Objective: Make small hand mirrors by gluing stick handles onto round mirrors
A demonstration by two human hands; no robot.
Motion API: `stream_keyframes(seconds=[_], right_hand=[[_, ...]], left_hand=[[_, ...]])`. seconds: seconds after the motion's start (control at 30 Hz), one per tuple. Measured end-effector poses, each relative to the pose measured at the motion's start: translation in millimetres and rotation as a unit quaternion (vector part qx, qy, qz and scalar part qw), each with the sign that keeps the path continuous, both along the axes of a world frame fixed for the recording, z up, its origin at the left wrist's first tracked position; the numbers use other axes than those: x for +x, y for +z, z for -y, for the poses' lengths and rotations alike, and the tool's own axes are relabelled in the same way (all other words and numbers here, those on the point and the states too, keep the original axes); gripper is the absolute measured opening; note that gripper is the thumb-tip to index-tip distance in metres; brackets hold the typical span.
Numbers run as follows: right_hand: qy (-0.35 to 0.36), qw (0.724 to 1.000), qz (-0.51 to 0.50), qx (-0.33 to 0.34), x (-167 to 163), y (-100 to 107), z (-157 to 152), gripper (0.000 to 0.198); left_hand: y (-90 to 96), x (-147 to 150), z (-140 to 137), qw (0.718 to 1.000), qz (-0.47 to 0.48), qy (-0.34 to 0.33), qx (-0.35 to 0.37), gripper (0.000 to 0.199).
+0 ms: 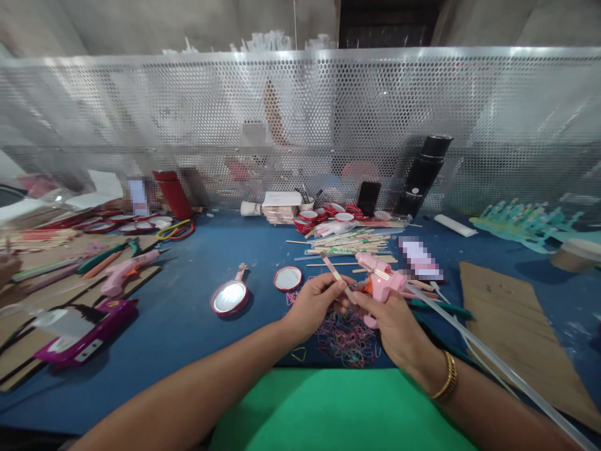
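Note:
My left hand [317, 300] pinches a flat, light wooden craft stick [334, 269] with a pinkish stretch along it. Close beside it, my right hand [392, 316] is wrapped round a pink glue gun [385, 282], its orange trigger partly showing. The right thumb reaches the lower end of the stick; whether it grips there I cannot tell. A long translucent glue stick [469, 341] runs out from the gun's back. Below the hands lies a heap of coloured, clip-like loops [350, 341]. To the left are a small red-rimmed mirror [230, 296] with a handle and a red-rimmed disc [287, 279].
Wooden sticks [352, 243] and red-rimmed discs [328, 213] lie ahead. A black bottle [422, 175] leans by the perforated metal screen [300, 94]. Cardboard [526, 338] lies right. A second glue gun [129, 272] and a purple power strip [89, 338] are left, near another person's hand [7, 263].

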State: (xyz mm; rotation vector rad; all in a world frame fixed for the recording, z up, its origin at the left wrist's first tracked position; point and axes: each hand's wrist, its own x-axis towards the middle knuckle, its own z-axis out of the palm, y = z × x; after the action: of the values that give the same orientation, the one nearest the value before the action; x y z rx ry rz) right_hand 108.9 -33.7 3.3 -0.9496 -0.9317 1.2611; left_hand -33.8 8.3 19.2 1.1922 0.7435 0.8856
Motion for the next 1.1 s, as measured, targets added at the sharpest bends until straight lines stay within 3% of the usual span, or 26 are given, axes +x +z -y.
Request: stream_keyframes(seconds=[0.3, 0.57, 0.83, 1.1], right_hand=[[-0.012, 0.999, 0.035, -0.018, 2.5, -2.9, 1.2, 0.033], [-0.068, 0.996, 0.036, -0.038, 4.9, 4.4, 1.6, 0.037], [-0.053, 0.997, 0.037, -0.037, 6.3, 7.7, 5.8, 0.030], [-0.044, 0.997, 0.044, -0.037, 6.3, 6.4, 8.7, 0.033]], left_hand=[[0.7, 0.3, 2.6, 0.998, 0.041, -0.019, -0.034, 0.042], [3.8, -1.2, 0.0, 0.995, 0.069, -0.026, -0.067, 0.039], [12.1, -8.8, -14.1, 0.987, 0.129, 0.025, -0.090, 0.034], [14.6, -11.9, -19.7, 0.987, 0.125, 0.041, -0.093, 0.029]])
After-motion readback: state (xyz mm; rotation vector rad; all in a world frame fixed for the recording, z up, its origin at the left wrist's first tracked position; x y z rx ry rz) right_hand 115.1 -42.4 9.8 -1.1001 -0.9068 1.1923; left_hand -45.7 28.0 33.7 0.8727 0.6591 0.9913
